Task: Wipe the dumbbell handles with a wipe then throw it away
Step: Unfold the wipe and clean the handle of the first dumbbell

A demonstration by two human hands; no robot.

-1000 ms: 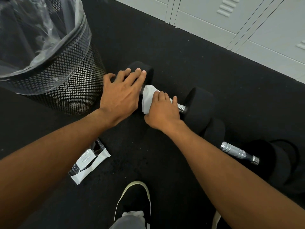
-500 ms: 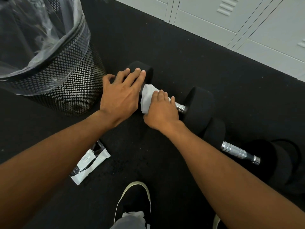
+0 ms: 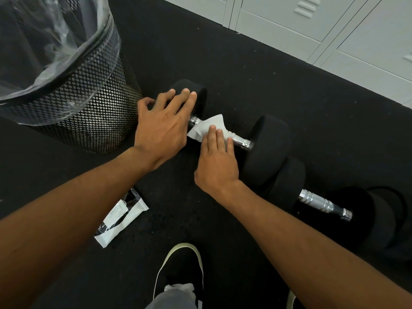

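We've got a black mesh trash can (image 3: 89, 112) on the left, round, metal lattice walls, lined with a clear crinkly plastic bag (image 3: 51, 47). What we can see inside is just the liner, nothing else we can make out.

The near dumbbell (image 3: 267, 148) lies on the black rubbery floor (image 3: 267, 70), just beside the can: matte black round heads, shiny chrome handle (image 3: 239, 141) with a knurled middle. Our left hand (image 3: 162, 128) sits flat on the far-left head, fingers spread fairly wide, bracing rather than gripping. Our right hand (image 3: 217, 161) presses the white wipe (image 3: 209, 128) down onto the handle, fingers straight and close together on top of it; the wipe is crumpled and draped over the bar between the two heads.

A second dumbbell (image 3: 323, 202) lies to the right, its head touching the first one's, chrome handle bare. A torn white and silver wipe packet (image 3: 121, 217) lies flat on the floor near our black shoe (image 3: 180, 270). Pale grey lockers (image 3: 334, 25) run along the back.
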